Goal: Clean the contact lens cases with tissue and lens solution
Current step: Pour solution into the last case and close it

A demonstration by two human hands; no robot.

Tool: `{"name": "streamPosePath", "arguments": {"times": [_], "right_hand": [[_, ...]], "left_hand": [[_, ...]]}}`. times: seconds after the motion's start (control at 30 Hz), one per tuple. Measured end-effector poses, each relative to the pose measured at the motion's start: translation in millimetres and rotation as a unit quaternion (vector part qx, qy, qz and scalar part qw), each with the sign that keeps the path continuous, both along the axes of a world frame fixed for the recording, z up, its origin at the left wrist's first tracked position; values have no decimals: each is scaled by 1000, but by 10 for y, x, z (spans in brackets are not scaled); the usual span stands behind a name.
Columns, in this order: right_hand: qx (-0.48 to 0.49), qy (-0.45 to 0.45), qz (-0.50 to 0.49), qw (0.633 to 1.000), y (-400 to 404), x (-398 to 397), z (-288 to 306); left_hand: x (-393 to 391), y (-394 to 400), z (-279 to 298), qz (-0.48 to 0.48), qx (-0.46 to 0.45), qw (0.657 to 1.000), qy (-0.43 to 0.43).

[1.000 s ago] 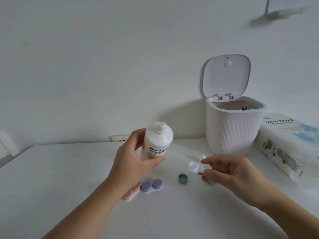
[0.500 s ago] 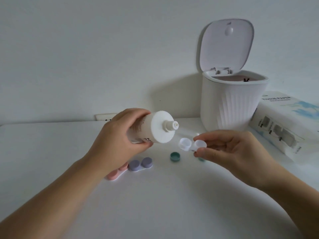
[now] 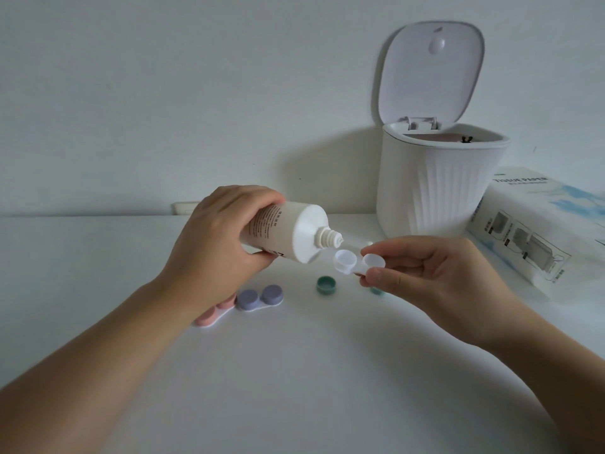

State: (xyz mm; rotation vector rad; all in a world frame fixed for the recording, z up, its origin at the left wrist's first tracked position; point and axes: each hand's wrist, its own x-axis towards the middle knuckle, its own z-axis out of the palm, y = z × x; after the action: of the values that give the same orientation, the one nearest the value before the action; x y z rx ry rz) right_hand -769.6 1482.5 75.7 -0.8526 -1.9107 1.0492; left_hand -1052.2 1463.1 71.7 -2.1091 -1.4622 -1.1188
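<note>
Solution-dosing step in hand: left hand (image 3: 212,244) wrapped round the lens solution bottle (image 3: 284,232), grip full around the barrel, bottle tipped down toward three o'clock with its uncapped nozzle (image 3: 330,239) poised just above the left well of the white lens case (image 3: 357,262). Right hand (image 3: 432,276) pinching that case by its right well, thumb below and fingertips above, both wells uncapped and facing up, held clear of the table (image 3: 294,371). No drop visible leaving the nozzle, though blur there makes that hard to rule out. On the table at about six o'clock from the bottle, the purple lens case (image 3: 260,298) with caps on, touching or just beside the pink lens case (image 3: 212,314), which is half hidden behind the left wrist. A green cap (image 3: 326,285) lying at six o'clock from the held case, and a second green piece (image 3: 376,291), probably the other cap, peeking out under the right thumb. At twelve to one o'clock, the white bin (image 3: 438,188) with lid raised; at three o'clock, the tissue paper pack (image 3: 537,231), untouched. Next, likely a gentle squeeze to fill the near well without overflow, then a shift of the nozzle to the second well, keeping the case level; tissue wiping not yet begun.
</note>
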Motion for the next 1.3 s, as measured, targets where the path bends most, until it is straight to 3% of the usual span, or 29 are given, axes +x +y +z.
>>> {"name": "streamPosePath", "arguments": {"times": [0.77, 1.3], "right_hand": [[6, -74, -38, 996, 43, 24, -61], [-17, -65, -22, 997, 40, 5, -56]], "left_hand": [[24, 57, -17, -22, 3, 999, 25], [6, 77, -22, -18, 17, 999, 46]]}}
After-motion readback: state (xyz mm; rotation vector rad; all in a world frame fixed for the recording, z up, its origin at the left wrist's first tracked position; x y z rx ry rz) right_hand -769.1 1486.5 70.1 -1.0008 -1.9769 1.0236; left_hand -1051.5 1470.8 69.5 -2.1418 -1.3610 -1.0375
